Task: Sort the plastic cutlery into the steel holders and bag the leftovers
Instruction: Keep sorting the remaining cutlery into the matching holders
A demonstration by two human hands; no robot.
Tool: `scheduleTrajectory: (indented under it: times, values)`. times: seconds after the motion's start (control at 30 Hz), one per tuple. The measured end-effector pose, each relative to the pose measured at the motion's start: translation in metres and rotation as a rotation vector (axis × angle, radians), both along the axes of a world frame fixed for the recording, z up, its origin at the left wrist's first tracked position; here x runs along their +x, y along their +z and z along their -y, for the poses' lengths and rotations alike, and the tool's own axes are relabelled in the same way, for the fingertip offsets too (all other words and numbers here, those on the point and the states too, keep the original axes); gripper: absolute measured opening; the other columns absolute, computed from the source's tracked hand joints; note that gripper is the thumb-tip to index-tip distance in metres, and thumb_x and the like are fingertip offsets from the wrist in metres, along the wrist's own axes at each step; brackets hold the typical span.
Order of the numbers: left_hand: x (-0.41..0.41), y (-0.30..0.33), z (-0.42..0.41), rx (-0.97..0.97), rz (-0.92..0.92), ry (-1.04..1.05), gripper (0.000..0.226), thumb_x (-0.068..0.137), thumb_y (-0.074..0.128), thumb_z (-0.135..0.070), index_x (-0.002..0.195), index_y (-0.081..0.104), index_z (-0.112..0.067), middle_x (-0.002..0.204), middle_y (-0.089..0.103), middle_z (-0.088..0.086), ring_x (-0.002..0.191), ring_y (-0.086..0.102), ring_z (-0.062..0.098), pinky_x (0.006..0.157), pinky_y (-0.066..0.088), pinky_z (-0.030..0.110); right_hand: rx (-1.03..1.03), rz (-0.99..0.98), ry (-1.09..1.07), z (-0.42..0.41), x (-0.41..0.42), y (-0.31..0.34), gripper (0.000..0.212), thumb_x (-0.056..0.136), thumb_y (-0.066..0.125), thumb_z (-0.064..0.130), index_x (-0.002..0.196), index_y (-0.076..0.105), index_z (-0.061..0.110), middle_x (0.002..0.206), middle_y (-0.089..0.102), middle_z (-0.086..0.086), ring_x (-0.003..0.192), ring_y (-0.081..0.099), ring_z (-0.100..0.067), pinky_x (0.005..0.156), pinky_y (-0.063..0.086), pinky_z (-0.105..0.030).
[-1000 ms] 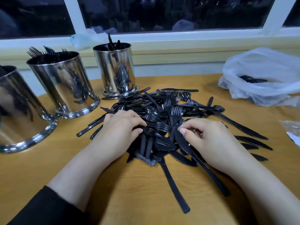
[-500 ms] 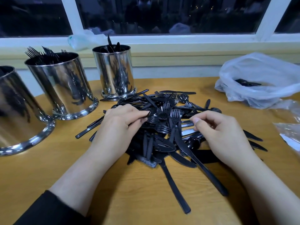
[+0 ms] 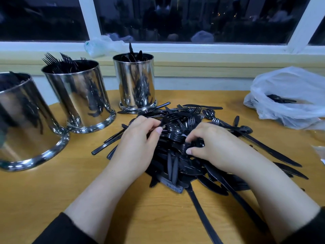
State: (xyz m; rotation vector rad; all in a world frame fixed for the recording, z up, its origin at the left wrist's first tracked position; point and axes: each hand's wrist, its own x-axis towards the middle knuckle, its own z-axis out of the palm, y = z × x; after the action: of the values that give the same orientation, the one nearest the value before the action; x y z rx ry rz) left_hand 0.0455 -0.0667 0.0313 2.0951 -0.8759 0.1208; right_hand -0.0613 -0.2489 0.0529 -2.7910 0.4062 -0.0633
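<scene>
A heap of black plastic cutlery [image 3: 177, 155] lies in the middle of the wooden table [image 3: 52, 191]. My left hand [image 3: 139, 143] rests on the heap's left side and pinches the handle of a black fork [image 3: 174, 116] between thumb and fingers. My right hand [image 3: 216, 147] lies on the heap's right side, its fingers curled round a black piece in the pile. Three steel holders stand at the left: the nearest [image 3: 22, 124], the middle one [image 3: 79, 95] full of forks, and the far one [image 3: 135, 81] with a few pieces.
A white plastic bag [image 3: 290, 95] with a few black pieces inside sits at the right of the table. Clear wrapping [image 3: 318, 152] lies at the right edge. A crumpled bag [image 3: 100, 44] rests on the window sill behind the holders.
My left hand has closed its fingers on a fork at the top of the heap. My right hand has slid left into the pile and curled round a piece.
</scene>
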Motion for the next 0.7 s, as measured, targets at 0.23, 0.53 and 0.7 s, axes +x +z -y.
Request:
scheduleTrajectory:
  times: [0.23,0.53,0.7]
  values:
    - [-0.0009,0.0032,-0.0019,-0.07,-0.053,0.066,0.03,0.106,0.053,-0.034,0.132,0.067,-0.03,0.097,0.064,-0.028,0.086,0.057,-0.013,0.08,0.041,0.004,0.129,0.135,-0.013,0.0009,-0.0005,-0.0081,0.008,0.093,0.069,0.039,0.087,0.065,0.036,0.098,0.056,0.017,0.09,0.051,0.002,0.074,0.034,-0.015]
    - [0.0043,-0.0009,-0.0051,-0.068,0.092,0.03,0.024,0.105,0.054,-0.024,0.117,0.074,-0.02,0.102,0.065,-0.02,0.101,0.055,-0.004,0.086,0.036,0.005,1.034,0.499,-0.127,0.0025,-0.0025,-0.0077,0.022,0.095,0.065,0.016,0.076,0.073,0.009,0.071,0.065,-0.008,0.067,0.053,-0.017,0.067,0.046,-0.03]
    - [-0.0002,-0.004,-0.0043,-0.094,0.235,-0.014,0.024,0.105,0.053,-0.022,0.115,0.074,-0.017,0.1,0.065,-0.012,0.1,0.058,0.007,0.09,0.044,0.022,1.173,0.385,-0.106,-0.0044,0.0,-0.0092,0.032,0.097,0.061,0.016,0.066,0.069,0.012,0.061,0.048,-0.007,0.059,0.042,-0.017,0.058,0.038,-0.027]
